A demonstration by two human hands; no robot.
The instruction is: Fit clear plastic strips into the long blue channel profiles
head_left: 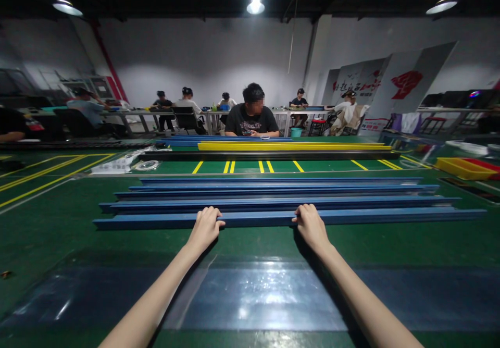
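Observation:
Both of my hands are on the nearest long blue channel strip [258,219], which lies crosswise on the green table [250,244]. My left hand [208,223] grips it left of its middle, fingers curled over the top edge and thumb on the near side. To the right, my right hand [310,223] closes on the same strip in a like way. Just behind lie several more blue strips [273,192], roughly parallel. Between my forearms and under them, a clear plastic sheet or sleeve [269,296] lies flat, shining under the lamps.
Farther back lie a black bar [269,156] and a yellow bar [289,146]. A roll of clear tape [147,165] is at the left; yellow and red trays [463,168] stand at the right. A person [252,113] sits across the table, with others behind.

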